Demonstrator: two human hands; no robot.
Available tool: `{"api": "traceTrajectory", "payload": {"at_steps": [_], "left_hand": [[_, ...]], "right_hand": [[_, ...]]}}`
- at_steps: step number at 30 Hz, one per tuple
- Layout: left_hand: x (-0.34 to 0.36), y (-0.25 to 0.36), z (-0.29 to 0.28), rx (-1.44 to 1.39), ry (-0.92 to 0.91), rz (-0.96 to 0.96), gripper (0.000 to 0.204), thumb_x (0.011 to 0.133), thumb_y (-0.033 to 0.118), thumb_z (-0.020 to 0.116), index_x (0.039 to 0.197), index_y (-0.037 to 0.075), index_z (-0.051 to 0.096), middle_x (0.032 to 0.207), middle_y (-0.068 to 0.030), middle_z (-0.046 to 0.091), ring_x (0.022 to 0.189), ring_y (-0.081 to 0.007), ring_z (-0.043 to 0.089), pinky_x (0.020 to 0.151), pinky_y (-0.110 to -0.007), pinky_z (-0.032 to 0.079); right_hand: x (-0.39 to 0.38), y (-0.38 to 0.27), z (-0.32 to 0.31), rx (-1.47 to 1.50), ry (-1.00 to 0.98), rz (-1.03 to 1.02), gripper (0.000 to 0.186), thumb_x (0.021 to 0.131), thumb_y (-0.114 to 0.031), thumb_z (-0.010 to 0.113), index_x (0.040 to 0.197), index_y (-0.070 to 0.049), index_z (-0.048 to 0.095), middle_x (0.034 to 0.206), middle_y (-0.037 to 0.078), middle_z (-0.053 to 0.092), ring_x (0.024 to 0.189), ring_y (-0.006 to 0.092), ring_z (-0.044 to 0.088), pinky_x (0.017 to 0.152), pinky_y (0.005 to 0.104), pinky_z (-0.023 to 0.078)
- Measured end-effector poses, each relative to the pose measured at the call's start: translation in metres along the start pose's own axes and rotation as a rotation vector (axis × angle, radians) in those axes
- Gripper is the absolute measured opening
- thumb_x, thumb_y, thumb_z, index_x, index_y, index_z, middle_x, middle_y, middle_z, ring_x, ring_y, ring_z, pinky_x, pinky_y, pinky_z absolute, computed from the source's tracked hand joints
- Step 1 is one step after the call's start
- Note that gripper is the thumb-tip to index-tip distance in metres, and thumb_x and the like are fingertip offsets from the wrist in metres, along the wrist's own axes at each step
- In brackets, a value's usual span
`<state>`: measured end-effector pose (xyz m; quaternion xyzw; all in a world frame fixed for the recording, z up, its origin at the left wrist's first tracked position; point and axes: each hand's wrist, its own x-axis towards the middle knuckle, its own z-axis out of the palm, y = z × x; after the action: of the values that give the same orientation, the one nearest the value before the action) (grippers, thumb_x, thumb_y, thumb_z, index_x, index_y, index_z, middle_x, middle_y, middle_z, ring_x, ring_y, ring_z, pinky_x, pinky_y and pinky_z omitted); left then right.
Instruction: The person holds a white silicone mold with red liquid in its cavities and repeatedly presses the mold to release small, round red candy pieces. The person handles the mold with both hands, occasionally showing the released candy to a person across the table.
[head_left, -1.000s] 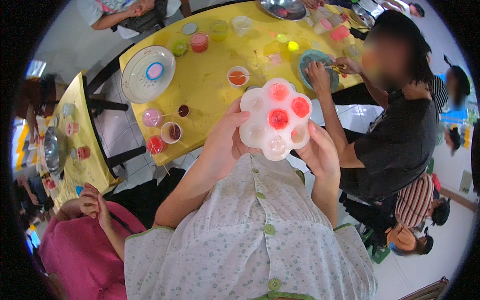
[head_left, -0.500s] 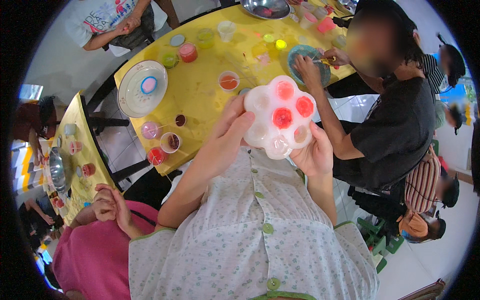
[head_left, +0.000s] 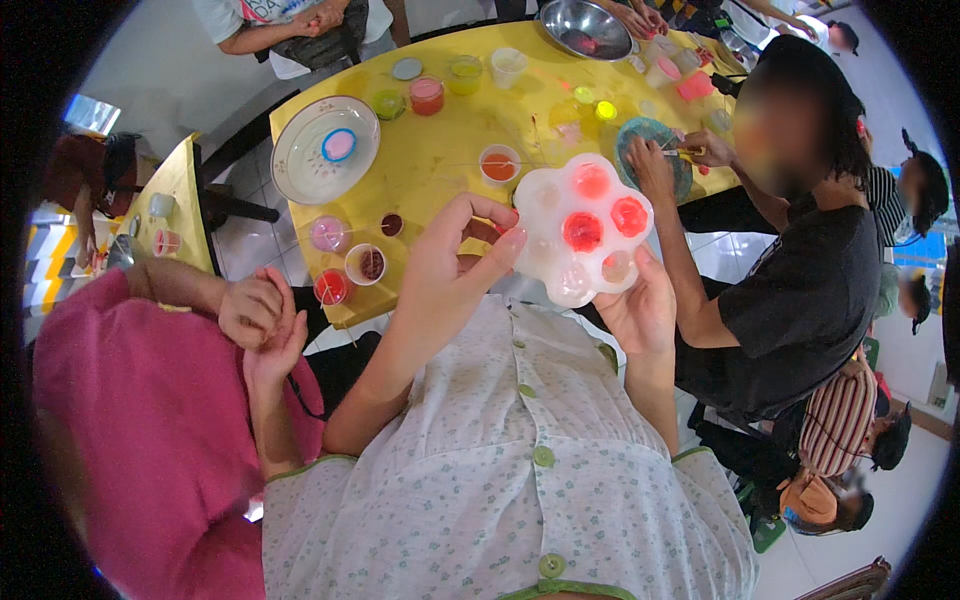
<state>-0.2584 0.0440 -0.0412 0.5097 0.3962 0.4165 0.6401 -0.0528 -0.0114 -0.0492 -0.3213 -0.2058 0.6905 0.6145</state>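
Note:
A white, translucent flower-shaped mould [head_left: 600,208] with round cups is held up above the table's near edge. Some cups have a red filling; others look pale. My right hand [head_left: 640,308] grips its lower right edge, thumb on the rim. Beside the left rim is my left hand [head_left: 462,258], its thumb and index finger parted and curved, the tips close to the mould. Whether those tips touch the rim is hard to tell. A trace of red shows at the fingertips. Behind the mould stands a cup of orange liquid [head_left: 499,165] with a thin stick across it.
On the yellow-covered table [head_left: 440,140] are a large plate [head_left: 290,180] with a blue-rimmed piece, several small cups and jars of coloured liquid, and a steel bowl [head_left: 586,28]. At right a person in black [head_left: 800,290] works over a blue-green bowl [head_left: 640,135]. A person in pink [head_left: 150,400] sits close at left.
My left hand has loosened from the mould's left side, its fingers parting. My right hand still holds the mould. The view has swung left, and the person in pink appears nearer.

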Motion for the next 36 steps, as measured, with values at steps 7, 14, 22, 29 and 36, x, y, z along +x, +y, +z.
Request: {"api": "traceTrajectory", "payload": {"at_steps": [7,14,22,29,36], "left_hand": [[-0.003,-0.010,-0.005,-0.005,0.028,0.023,0.018,0.087,0.013,0.065,0.093,0.000,0.055,0.089,-0.0026,0.057,0.081,-0.0087,0.057,0.065,-0.023,0.053],[-0.022,-0.051,-0.005,-0.062,-0.121,-0.202,0.013,0.092,0.013,0.059,0.096,0.001,0.056,0.095,-0.0042,0.059,0.082,-0.0112,0.061,0.071,-0.025,0.053],[-0.034,-0.020,-0.022,0.347,-0.192,-0.066,0.025,0.094,0.025,0.052,0.106,0.003,0.058,0.095,-0.0082,0.062,0.082,-0.0194,0.062,0.072,-0.033,0.051],[-0.073,0.110,-0.020,1.101,-0.461,0.171,0.024,0.085,0.027,0.059,0.095,0.005,0.056,0.083,-0.0085,0.057,0.080,-0.0259,0.063,0.064,-0.041,0.052],[-0.104,0.171,0.008,1.367,-0.401,0.575,0.026,0.071,0.023,0.060,0.094,0.012,0.059,0.079,0.0015,0.050,0.061,-0.0120,0.050,0.047,-0.031,0.035]], "right_hand": [[0.001,0.003,-0.002,0.009,-0.038,0.037,0.052,0.096,-0.027,0.043,0.138,0.002,0.033,0.136,0.018,0.046,0.124,0.0286,0.048,0.103,0.0438,0.040],[-0.012,0.021,-0.035,0.051,0.126,0.154,0.049,0.095,-0.031,0.042,0.134,-0.001,0.040,0.135,0.012,0.049,0.123,0.0242,0.049,0.102,0.0418,0.039],[-0.005,0.034,-0.044,0.089,0.288,0.106,0.047,0.097,-0.036,0.036,0.129,-0.004,0.047,0.129,0.010,0.053,0.122,0.0248,0.049,0.103,0.0413,0.037],[0.006,0.007,-0.051,0.021,0.251,-0.005,0.055,0.094,-0.040,0.040,0.134,-0.003,0.042,0.135,0.012,0.048,0.125,0.0274,0.046,0.106,0.0433,0.034],[0.010,0.013,-0.049,0.041,0.237,-0.066,0.053,0.093,-0.040,0.042,0.132,-0.005,0.046,0.135,0.011,0.049,0.126,0.0279,0.045,0.106,0.0449,0.035]]}}
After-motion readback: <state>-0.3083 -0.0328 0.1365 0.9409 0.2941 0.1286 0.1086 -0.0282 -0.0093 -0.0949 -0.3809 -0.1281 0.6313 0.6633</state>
